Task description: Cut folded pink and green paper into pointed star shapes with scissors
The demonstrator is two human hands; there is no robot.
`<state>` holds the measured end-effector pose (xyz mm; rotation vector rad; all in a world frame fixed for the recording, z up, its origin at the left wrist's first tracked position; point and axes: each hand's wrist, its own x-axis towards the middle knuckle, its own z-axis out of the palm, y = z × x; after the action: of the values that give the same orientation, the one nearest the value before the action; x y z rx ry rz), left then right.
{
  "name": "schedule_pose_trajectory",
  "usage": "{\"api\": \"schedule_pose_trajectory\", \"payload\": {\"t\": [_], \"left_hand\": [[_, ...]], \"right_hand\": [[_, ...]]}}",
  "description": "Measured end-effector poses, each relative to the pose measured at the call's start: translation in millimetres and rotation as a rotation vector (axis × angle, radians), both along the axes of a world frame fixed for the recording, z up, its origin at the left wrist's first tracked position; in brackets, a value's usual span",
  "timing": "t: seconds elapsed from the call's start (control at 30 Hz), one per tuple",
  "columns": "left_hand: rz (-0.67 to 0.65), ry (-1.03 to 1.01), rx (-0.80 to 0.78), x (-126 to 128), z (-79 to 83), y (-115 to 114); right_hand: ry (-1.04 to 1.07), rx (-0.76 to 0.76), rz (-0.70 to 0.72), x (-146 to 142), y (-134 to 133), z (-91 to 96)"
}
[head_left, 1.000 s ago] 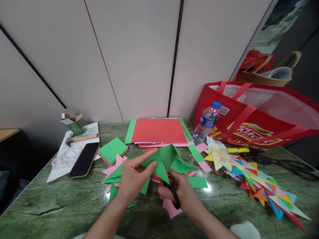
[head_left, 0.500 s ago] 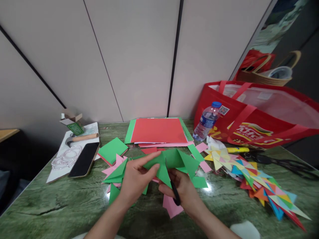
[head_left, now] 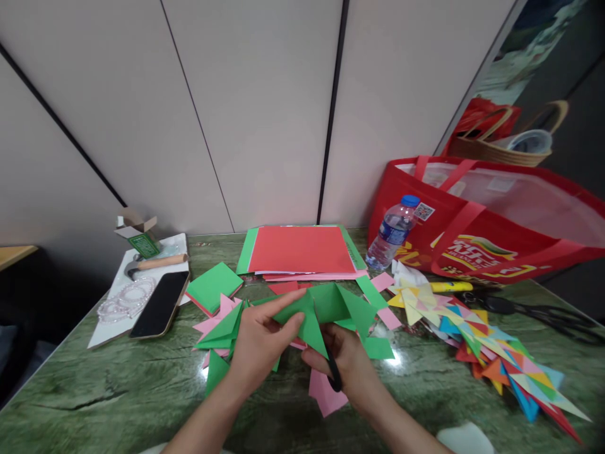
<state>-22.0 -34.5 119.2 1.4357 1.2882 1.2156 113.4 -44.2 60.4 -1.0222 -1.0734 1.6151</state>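
My left hand (head_left: 258, 343) pinches a folded green paper (head_left: 326, 306) above the green marble table (head_left: 118, 391), index finger stretched along its edge. My right hand (head_left: 347, 362) is closed round black scissors (head_left: 333, 373), whose blades disappear under the green paper. Green and pink paper scraps (head_left: 222, 328) lie under and around both hands. A pink piece (head_left: 324, 394) lies just below my right hand.
A stack of red and green sheets (head_left: 300, 250) lies behind. At left are green squares (head_left: 212, 287), a phone (head_left: 161, 304), beads (head_left: 125, 297) and a hammer (head_left: 154, 263). At right lie a water bottle (head_left: 392, 231), red bag (head_left: 491, 217), colourful folded stars (head_left: 477, 334) and other scissors (head_left: 534, 310).
The green paper has been turned and spread wider to the right between my hands. Both hands have stayed in nearly the same place.
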Motion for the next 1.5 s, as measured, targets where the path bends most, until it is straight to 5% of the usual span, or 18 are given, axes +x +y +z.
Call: {"api": "schedule_pose_trajectory", "payload": {"t": [0.87, 1.5], "left_hand": [[-0.009, 0.057, -0.002, 0.1, -4.6, -0.4], [0.021, 0.064, -0.011, 0.2, 2.5, 1.8]], "right_hand": [[-0.093, -0.063, -0.067, -3.5, 0.5, 10.4], [-0.048, 0.030, 0.151, 2.7, 3.7, -2.6]]}}
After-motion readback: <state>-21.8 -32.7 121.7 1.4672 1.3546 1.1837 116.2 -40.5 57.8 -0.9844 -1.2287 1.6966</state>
